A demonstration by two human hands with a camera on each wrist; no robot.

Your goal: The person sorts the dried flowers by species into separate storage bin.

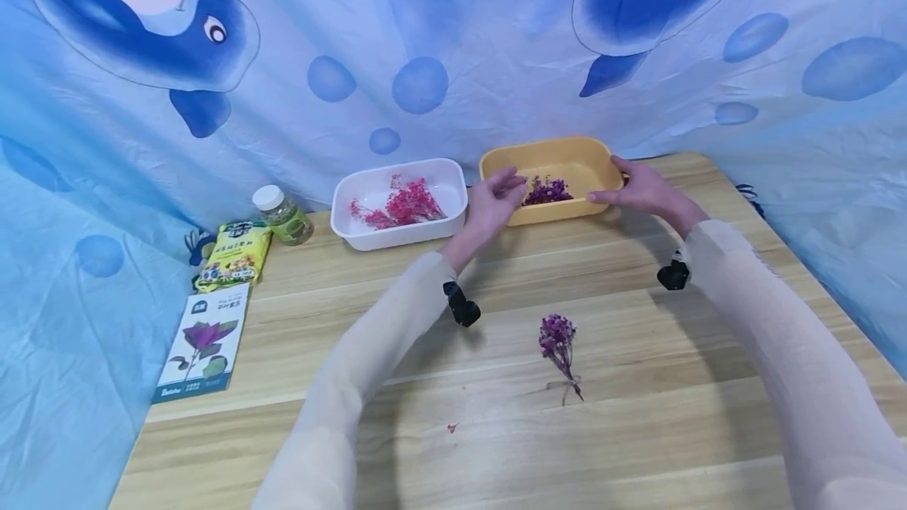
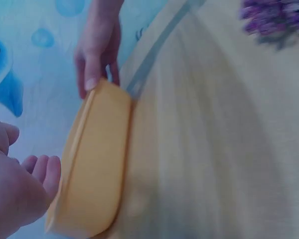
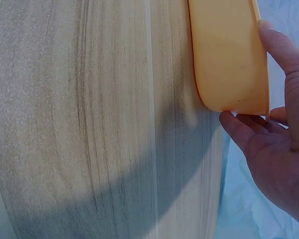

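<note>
A yellow plastic tub [image 1: 567, 152] stands at the table's back edge with a small bunch of purple dried flowers [image 1: 547, 190] inside. My right hand [image 1: 648, 191] grips its right end, the thumb on the front rim and the fingers around the end wall, as the right wrist view shows. My left hand [image 1: 494, 201] is at the tub's left end, fingers loosely bent over the rim; in the left wrist view nothing shows between thumb and fingers. A tied bunch of purple dried flowers [image 1: 557, 337] lies on the table in front of the tub.
A white tub [image 1: 361, 238] with pink dried flowers [image 1: 411, 203] stands left of the yellow one. Farther left are a lidded jar [image 1: 286, 219], a yellow packet [image 1: 237, 254] and a flower-printed packet [image 1: 201, 345]. A pink petal scrap [image 1: 452, 428] lies on the wooden table [image 1: 319, 345]. A blue curtain hangs behind.
</note>
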